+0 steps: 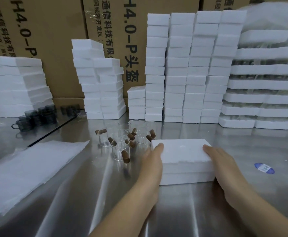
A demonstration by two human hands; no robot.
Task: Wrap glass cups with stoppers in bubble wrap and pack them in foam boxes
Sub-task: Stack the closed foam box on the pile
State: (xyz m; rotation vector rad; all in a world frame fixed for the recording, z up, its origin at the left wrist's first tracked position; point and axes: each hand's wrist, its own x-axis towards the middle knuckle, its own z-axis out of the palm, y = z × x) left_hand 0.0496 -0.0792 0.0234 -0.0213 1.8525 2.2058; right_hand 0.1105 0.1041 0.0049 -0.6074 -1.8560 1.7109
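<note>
"While both hands bracket that white rectangular foam box point(182, 158), what matters most?"

"Even pressure. It sits on the brushed steel table point(174, 211), dead centre, lid on base, with a seam running along the near wall. The left hand point(152, 158) lies flat against its nine o'clock wall, thumb on the lid's corner. The right hand point(225, 170) lies flat along the three o'clock wall, fingers fairly straight. Neither curls round the box, so the palms do the holding. I can't tell whether anything is inside."

"So squeeze hard?"

"No. I'd judge that foam dents and sheds crumbs easily. Press just enough, both sides equally, and hold it level so the lid doesn't skew."

"What's close by?"

"At ten o'clock, just beside the left hand, stands a cluster of clear glass cups point(121, 142) with brown cork stoppers point(125, 156), some lying loose. A sliding box could topple them, so lift rather than shove, and set it down towards six o'clock."

"And the wrap?"

"The stack of white cushioning sheets point(28, 168), probably the bubble wrap, lies at nine o'clock, well apart. Tall stacks of white foam boxes point(182, 65) fill twelve o'clock, with brown cardboard cartons point(50, 40) behind. A blue oval sticker point(264, 168) lies at three o'clock."
</note>
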